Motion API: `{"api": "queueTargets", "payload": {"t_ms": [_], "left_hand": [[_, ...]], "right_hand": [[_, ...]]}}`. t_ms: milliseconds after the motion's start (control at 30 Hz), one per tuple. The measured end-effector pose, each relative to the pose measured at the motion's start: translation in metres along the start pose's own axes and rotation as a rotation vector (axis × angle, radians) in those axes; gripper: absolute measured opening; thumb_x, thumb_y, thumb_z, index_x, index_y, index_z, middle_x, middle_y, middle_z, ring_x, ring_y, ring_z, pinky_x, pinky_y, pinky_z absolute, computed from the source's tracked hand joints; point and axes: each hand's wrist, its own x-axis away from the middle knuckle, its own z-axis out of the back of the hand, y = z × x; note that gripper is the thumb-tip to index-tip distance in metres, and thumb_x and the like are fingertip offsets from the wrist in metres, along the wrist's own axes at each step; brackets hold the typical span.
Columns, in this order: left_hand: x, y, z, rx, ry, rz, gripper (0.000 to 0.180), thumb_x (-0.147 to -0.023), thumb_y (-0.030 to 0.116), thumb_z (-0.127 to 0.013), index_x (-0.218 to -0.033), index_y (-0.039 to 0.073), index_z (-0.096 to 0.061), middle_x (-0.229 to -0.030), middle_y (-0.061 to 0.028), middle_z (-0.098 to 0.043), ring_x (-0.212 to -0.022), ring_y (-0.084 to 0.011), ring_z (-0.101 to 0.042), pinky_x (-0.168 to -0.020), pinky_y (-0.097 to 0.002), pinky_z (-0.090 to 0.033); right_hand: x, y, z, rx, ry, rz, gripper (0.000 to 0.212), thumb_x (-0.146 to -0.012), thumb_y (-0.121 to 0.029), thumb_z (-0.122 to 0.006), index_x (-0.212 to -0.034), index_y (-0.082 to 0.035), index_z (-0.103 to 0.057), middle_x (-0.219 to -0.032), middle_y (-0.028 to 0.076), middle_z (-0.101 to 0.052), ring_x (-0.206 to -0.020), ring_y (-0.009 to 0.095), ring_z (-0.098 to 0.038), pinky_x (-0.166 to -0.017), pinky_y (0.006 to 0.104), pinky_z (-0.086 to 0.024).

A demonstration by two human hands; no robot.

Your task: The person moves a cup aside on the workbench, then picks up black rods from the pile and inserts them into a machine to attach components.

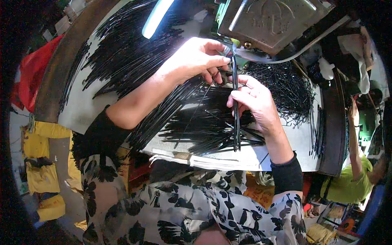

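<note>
Keeping the black strips (236,122) aligned calls for the right hand (256,100) grasping mid-length, the left hand (194,59) pinching the far end.

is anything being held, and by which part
Black strips: the right hand holds them around mid-length. The left hand is at their upper end; whether it grips them cannot be told.

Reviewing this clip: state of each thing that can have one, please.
Lamp: lit
Held black strips: straight
Left hand: pinching the strips' upper end
Right hand: gripping them lower down
Left pile: strips mostly aligned
Right pile: strips crisscrossed
Machine: cannot tell whether running
</note>
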Motion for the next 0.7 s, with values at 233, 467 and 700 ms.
{"api": "queueTargets", "payload": {"t_ms": [233,467,700], "left_hand": [[-0.003,-0.002,0.0,-0.015,0.008,0.008,0.029,-0.081,0.024,-0.063,-0.099,0.003,-0.056,-0.081,-0.0071,-0.062,-0.055,-0.0138,-0.061,-0.045,-0.021,-0.047],[0.002,-0.001,-0.001,-0.008,0.07,0.075,0.023,-0.08,0.026,-0.065,-0.086,0.005,-0.059,-0.071,-0.0052,-0.061,-0.046,-0.0112,-0.056,-0.041,-0.0208,-0.042],[0.002,-0.007,0.0,0.05,0.078,0.102,0.023,-0.081,0.027,-0.063,-0.076,0.005,-0.059,-0.061,-0.0033,-0.058,-0.039,-0.0096,-0.05,-0.037,-0.0209,-0.036]], "right_hand": [[-0.002,0.002,0.002,0.001,-0.006,-0.007,0.035,-0.082,-0.015,-0.058,-0.112,0.001,-0.049,-0.071,0.007,-0.063,-0.055,0.009,-0.055,-0.048,0.0208,-0.044],[-0.002,0.004,-0.001,-0.05,0.001,-0.038,0.037,-0.081,-0.015,-0.059,-0.112,0.002,-0.048,-0.071,0.008,-0.063,-0.055,0.009,-0.056,-0.047,0.0212,-0.046],[-0.002,0.005,-0.009,-0.174,0.04,-0.085,0.032,-0.082,-0.016,-0.059,-0.108,0.001,-0.05,-0.073,0.005,-0.06,-0.056,0.01,-0.056,-0.048,0.0223,-0.047]]}}
